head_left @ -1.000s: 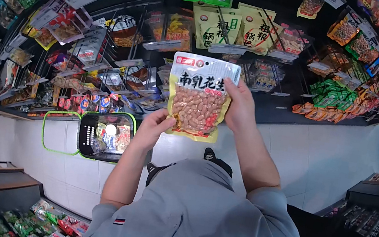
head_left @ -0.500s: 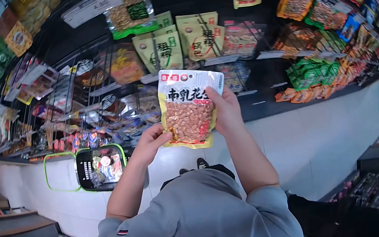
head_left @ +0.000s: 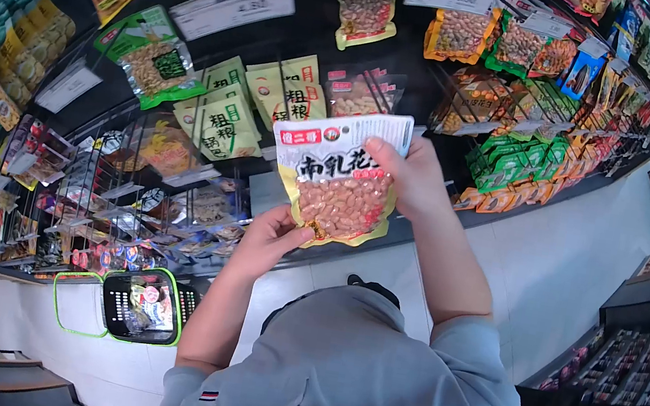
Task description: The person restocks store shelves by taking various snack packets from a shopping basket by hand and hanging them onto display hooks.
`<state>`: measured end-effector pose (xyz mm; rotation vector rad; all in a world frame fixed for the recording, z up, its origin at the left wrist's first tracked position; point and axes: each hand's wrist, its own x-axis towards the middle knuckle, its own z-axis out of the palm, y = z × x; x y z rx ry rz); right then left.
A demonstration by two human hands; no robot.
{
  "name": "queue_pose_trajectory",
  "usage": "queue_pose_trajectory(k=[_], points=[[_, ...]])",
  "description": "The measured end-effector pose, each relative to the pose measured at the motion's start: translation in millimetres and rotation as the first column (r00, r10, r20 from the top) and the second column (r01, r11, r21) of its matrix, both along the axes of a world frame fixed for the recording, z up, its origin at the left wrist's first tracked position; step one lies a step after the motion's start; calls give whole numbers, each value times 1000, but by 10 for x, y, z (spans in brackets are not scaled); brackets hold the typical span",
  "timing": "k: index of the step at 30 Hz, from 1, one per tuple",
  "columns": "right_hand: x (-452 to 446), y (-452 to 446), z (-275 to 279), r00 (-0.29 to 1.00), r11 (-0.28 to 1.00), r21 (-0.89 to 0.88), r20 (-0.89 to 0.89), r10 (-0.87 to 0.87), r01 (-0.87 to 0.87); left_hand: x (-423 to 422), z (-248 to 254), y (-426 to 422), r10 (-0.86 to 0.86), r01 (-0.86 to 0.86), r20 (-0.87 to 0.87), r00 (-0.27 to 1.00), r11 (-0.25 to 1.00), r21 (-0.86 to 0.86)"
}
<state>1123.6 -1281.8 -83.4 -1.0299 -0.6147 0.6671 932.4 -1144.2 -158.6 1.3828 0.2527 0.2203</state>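
Snack racks point(head_left: 169, 221) sit beyond our grip; basket point(head_left: 147, 307) on floor, below L hand. We hold the peanut pkt point(head_left: 339, 197): L hand point(head_left: 273, 237) pinches btm corner, R hand point(head_left: 408, 174) top corner.

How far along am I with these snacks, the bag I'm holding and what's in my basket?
Looks done: a few packages lie in the black basket.
In hand: your right hand pinches the peanut bag near its top, your left hand a lower corner.
Left: the bag isn't in the basket, so placing it there may remain, if you want it. I can't tell what else you need.
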Motion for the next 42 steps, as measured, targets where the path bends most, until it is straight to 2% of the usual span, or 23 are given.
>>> queue_pose_trajectory(k=[2,5,11,13,16,17,18,20,21,22,23,24,28,30,31,32,35,36,38,39,41,42], points=[[321,-110,145,998,999,4,7,54,-55,300,28,-147,-2,2,5,1000,999,34],[745,-140,277,998,997,46,30,58,-60,721,99,-299,59,-57,97,994,998,-23],[1366,-154,387,998,995,95,-35,45,-41,1216,355,-335,114,-118,73,991,992,51],[1469,-169,414,999,992,123,-22,27,-25,1322,349,-324,104,-110,51,993,986,124],[1542,-201,329,998,984,164,-2,70,-68,1438,410,-484,148,-158,94,985,982,106],[1540,-230,301,996,983,167,-8,83,-81,1441,348,-483,123,-135,83,989,978,158],[1532,-283,277,996,981,175,-10,87,-84,1441,393,-583,113,-122,73,991,983,135],[1529,-435,213,985,985,77,90,146,-154,1423,353,-715,30,-32,16,999,986,166],[1530,-531,224,977,982,30,114,180,-185,1421,339,-782,38,-40,12,999,985,169],[1582,-605,208,976,980,33,111,189,-194,1427,333,-851,-19,19,-5,1000,966,258],[1638,-678,181,954,971,-41,182,237,-234,1438,327,-898,-75,80,-29,997,936,343],[1662,-727,177,925,957,-118,248,287,-266,1457,314,-921,-68,75,-35,997,936,344],[1703,-764,289,940,969,-102,240,242,-224,1553,399,-894,-78,97,-73,994,942,322],[1732,-680,398,940,985,-45,296,170,-164,1578,477,-833,-20,53,-101,995,942,330],[1787,-624,464,927,986,-4,341,156,-165,1606,521,-824,16,-1,-59,998,968,251],[1846,-559,513,913,986,34,384,139,-164,1621,563,-777,1,19,-74,997,965,261],[1921,-311,682,940,978,131,322,111,-161,1687,748,-593,118,-96,-34,992,919,384],[1942,-215,713,940,981,141,332,78,-132,1726,815,-553,139,-131,10,990,907,400],[1953,-124,790,925,986,147,379,20,-82,1844,943,-445,205,-290,232,951,853,434],[1983,-87,800,926,984,160,376,17,-83,1879,1040,-365,278,-389,285,917,782,488],[2049,16,822,872,998,21,486,-66,64,1960,1326,-264,388,-561,410,825,649,514],[2059,35,862,873,998,32,484,-66,58,2011,1391,-151,347,-615,526,776,601,511]])
